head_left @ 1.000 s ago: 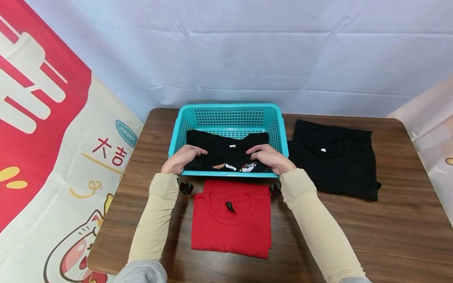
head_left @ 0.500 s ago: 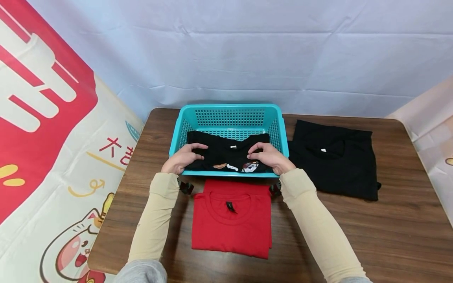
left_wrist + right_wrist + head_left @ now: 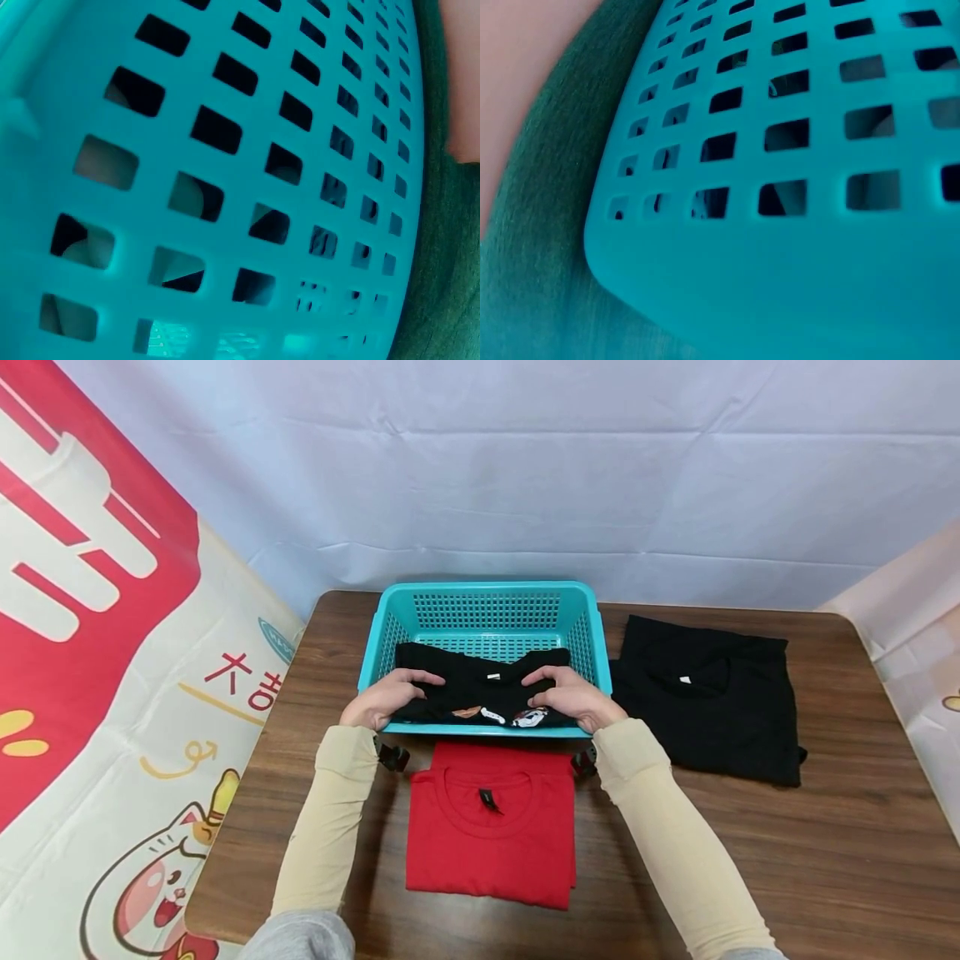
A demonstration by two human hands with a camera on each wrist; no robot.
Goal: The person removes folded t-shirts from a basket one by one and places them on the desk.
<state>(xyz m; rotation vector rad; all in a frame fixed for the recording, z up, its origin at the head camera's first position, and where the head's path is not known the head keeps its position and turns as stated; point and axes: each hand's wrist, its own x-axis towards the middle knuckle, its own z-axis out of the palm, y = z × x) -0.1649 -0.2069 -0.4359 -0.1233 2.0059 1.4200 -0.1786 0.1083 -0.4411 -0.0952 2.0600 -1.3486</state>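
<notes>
In the head view a folded black T-shirt (image 3: 480,693) with a small white neck label and a printed picture lies in the front part of a turquoise plastic basket (image 3: 487,587). My left hand (image 3: 386,696) reaches over the front left corner and grips the shirt's left side. On the opposite side my right hand (image 3: 573,697) grips it near the print. The lower fingers of both hands are hidden behind cloth and rim. Each wrist view is filled by the outside of the perforated basket wall (image 3: 225,172), with dark cloth and bits of skin behind its holes.
A folded red T-shirt (image 3: 491,852) lies directly in front of the basket on the wooden table (image 3: 847,827). To the right is another folded black T-shirt (image 3: 712,710), close to the basket's side. A pale cloth backdrop (image 3: 525,468) hangs behind the table.
The far edge and neck label of the black T-shirt in the basket have shifted slightly toward the person. Both hands' visible fingers have moved a little on it; the basket stays in place.
</notes>
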